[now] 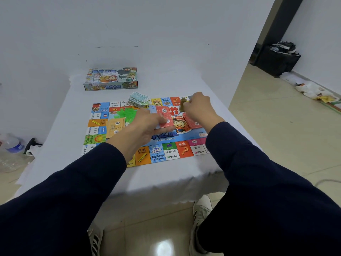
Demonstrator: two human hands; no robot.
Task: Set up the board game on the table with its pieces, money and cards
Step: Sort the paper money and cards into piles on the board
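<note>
White-clothed table (166, 85) holds box (110, 79); left hand (145, 126) pinches red cards (164, 115), right hand (198, 106) grips brown token (183, 105).

A brown game piece (183, 105) is pinched upright above the flat colourful board (171, 152). Red cards (164, 116) lie just left of it, paper money (138, 99) farther left.

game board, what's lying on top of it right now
On the game board: a money pile, green pieces, orange cards, red cards. Both hands cover some of the middle.
</note>
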